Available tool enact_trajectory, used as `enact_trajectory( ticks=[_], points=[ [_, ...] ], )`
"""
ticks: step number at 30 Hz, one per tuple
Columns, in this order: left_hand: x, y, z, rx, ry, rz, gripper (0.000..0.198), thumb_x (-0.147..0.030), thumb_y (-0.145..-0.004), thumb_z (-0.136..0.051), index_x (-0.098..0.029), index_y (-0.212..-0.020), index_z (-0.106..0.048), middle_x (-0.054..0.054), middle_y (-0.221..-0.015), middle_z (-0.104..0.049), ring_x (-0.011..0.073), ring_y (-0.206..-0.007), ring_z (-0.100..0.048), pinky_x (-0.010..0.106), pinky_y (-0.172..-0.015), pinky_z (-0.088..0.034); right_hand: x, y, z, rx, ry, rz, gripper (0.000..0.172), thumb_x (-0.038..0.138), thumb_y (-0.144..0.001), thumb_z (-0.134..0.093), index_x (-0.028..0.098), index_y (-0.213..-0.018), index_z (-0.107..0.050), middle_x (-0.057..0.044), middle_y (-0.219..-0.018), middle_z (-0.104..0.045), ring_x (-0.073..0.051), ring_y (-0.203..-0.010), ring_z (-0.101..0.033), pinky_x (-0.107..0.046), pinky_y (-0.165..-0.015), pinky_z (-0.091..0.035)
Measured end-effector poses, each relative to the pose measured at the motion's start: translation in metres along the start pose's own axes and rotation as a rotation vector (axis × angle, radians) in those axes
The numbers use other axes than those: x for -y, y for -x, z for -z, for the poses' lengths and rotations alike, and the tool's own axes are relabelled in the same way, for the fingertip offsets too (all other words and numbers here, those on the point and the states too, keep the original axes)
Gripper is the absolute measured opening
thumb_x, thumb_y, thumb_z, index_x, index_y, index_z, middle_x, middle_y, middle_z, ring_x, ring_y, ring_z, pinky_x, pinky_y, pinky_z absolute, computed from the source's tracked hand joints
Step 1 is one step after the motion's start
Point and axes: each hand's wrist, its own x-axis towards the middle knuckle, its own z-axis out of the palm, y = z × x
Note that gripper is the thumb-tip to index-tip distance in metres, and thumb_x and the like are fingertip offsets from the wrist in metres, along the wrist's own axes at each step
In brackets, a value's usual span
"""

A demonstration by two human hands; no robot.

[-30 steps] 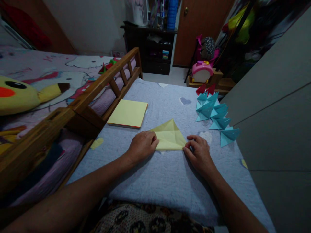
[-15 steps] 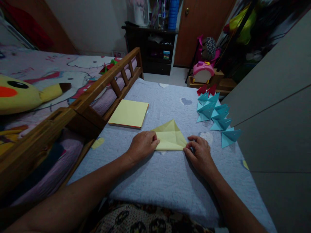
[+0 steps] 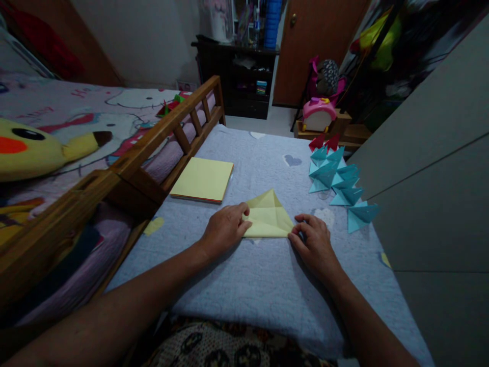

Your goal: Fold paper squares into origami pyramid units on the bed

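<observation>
A yellow sheet of origami paper (image 3: 269, 216), creased and folded into a triangle, lies on the bed surface with its peak pointing away from me. My left hand (image 3: 227, 224) grips its left corner between thumb and fingers, covering that corner. At the opposite end, my right hand (image 3: 311, 235) pinches the right corner with thumb and index finger, its other fingers curled. Beyond my left hand rests a stack of square paper (image 3: 203, 178), yellow on top. Several folded blue paper pieces (image 3: 361, 216) stand in a cluster to the right, with red folded pieces (image 3: 331, 142) behind them.
A wooden bed rail (image 3: 164, 127) runs along the left, with a yellow plush toy (image 3: 34, 153) beyond it. A pale panel (image 3: 439, 204) borders the right side. At the far end are a dark cabinet (image 3: 233, 102) and a pink-and-white toy case (image 3: 319, 116).
The fingers of my left hand have shifted slightly up and apart at the paper's left corner. My right hand stays on the right corner.
</observation>
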Motion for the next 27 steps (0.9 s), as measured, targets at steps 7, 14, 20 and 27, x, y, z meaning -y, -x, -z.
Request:
enact_trajectory(
  ticks=[7, 14, 20, 27],
  points=[
    [0.003, -0.009, -0.003, 0.037, -0.104, -0.381, 0.016, -0.013, -0.091, -0.060, -0.019, -0.080, -0.068, 0.005, -0.094, -0.070, 0.0227, -0.090, -0.059, 0.038, -0.080, -0.044, 0.001, 0.000, 0.000, -0.003, 0.001, -0.006, 0.008, 0.025, -0.086, -0.061, 0.023, -0.079, -0.064, -0.010, -0.118, -0.063, -0.032, -0.114, -0.052, -0.053, -0.096, -0.040],
    [-0.008, 0.011, 0.001, 0.131, -0.286, -0.469, 0.017, -0.014, -0.095, -0.054, -0.015, -0.105, -0.068, 0.010, -0.096, -0.068, 0.0246, -0.088, -0.059, 0.039, -0.079, -0.048, -0.001, -0.001, 0.002, 0.008, -0.029, -0.020, 0.008, 0.025, -0.085, -0.063, 0.023, -0.079, -0.066, -0.011, -0.118, -0.063, -0.032, -0.114, -0.053, -0.055, -0.099, -0.039],
    [-0.029, 0.032, 0.000, 0.180, -0.379, -0.407, 0.074, -0.058, -0.085, -0.071, -0.027, -0.146, -0.044, 0.015, -0.121, -0.058, 0.0340, -0.110, -0.052, 0.044, -0.089, -0.049, -0.006, 0.000, 0.008, 0.044, -0.056, -0.020, 0.008, 0.023, -0.085, -0.060, 0.024, -0.082, -0.068, -0.010, -0.122, -0.063, -0.031, -0.119, -0.051, -0.055, -0.104, -0.038],
    [-0.024, 0.035, -0.005, 0.204, -0.405, -0.395, 0.078, -0.067, -0.085, -0.065, -0.029, -0.149, -0.042, 0.015, -0.136, -0.051, 0.0371, -0.120, -0.046, 0.048, -0.099, -0.044, -0.005, -0.001, 0.012, 0.075, -0.048, -0.059, 0.005, 0.025, -0.085, -0.063, 0.023, -0.083, -0.067, -0.011, -0.123, -0.062, -0.031, -0.120, -0.050, -0.054, -0.105, -0.036]
  ],
)
